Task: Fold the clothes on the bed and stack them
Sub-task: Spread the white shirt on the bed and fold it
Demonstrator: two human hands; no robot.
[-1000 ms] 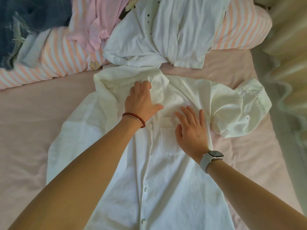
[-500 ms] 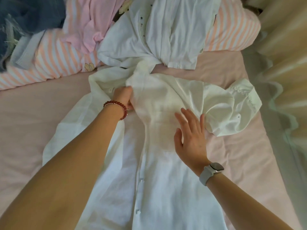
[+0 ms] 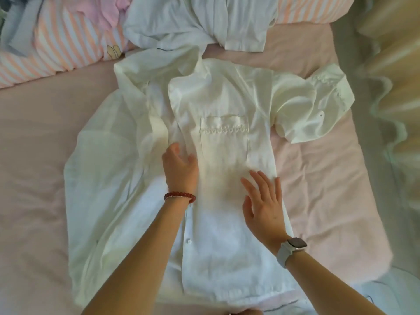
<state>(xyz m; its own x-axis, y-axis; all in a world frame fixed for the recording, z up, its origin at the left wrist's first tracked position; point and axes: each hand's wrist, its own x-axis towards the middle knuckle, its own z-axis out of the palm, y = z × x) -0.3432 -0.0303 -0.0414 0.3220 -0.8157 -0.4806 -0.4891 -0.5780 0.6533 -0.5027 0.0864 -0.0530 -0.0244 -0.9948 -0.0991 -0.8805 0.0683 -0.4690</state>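
A home bedroom: a bed with a pink sheet under the fingers, striped pillows and loose clothes beyond the fingertips, and a pleated curtain out past the right-hand fingers.

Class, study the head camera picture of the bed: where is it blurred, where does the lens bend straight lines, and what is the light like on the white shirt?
Head view: soft, even light, no hard shadows on the white shirt; the curtain at the right edge is smeared; the bed edge curves from wide-angle distortion; the left hand and right hand look slightly soft.
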